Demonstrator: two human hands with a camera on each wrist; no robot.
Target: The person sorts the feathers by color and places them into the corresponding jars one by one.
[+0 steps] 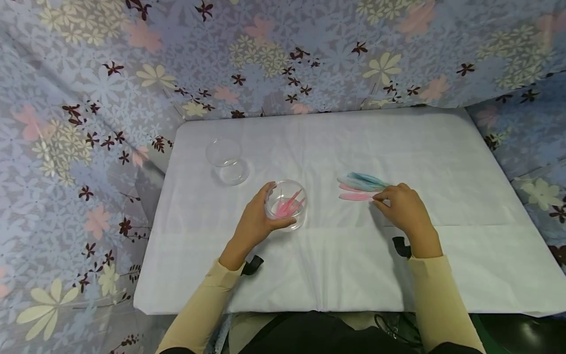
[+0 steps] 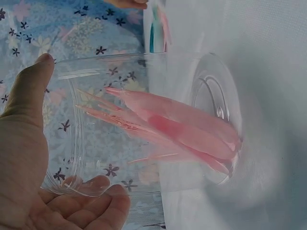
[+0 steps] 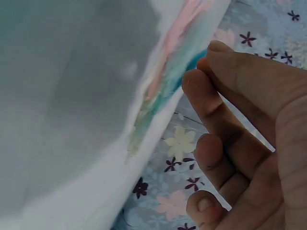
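Observation:
My left hand [image 1: 256, 216] grips a clear cup [image 2: 177, 191] around its side, thumb on one side and fingers on the other. Several pink feathers [image 2: 177, 115] stand inside it, quills toward the rim. On the right, my right hand [image 1: 404, 206] pinches the end of a pink feather [image 1: 355, 196] between thumb and forefinger, low over the table. Just beyond it lies a bunch of teal feathers [image 1: 362, 181], with more pink partly hidden beneath. In the right wrist view, thumb and forefinger tips meet, but the pinched quill is hard to make out.
A second clear cup [image 1: 226, 160] stands at the table's back left. White cloth covers the table [image 1: 464, 172]. Flowered fabric [image 1: 309, 54] hangs behind it and at both sides.

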